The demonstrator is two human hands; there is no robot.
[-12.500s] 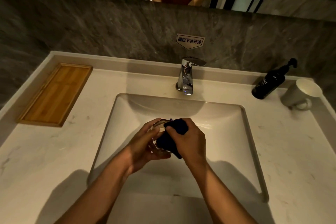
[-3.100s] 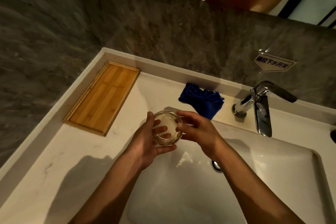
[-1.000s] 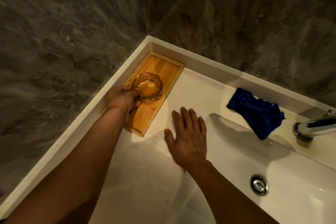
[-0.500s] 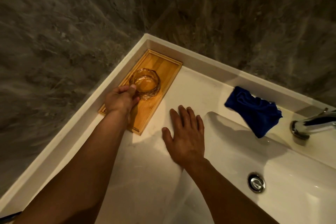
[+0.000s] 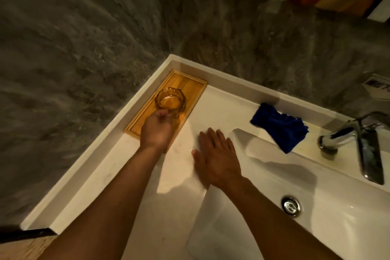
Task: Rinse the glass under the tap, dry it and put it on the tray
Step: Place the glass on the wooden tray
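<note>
Empty glass (image 5: 170, 101) upright on wooden tray (image 5: 191, 86), left hand (image 5: 157, 131) touching it

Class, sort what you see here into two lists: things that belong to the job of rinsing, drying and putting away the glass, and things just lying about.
Part of the job:
glass
wooden tray
tap
blue cloth
sink basin
left hand, at the glass
right hand, flat on the counter

Just there:
drain plug
wall sign
</note>
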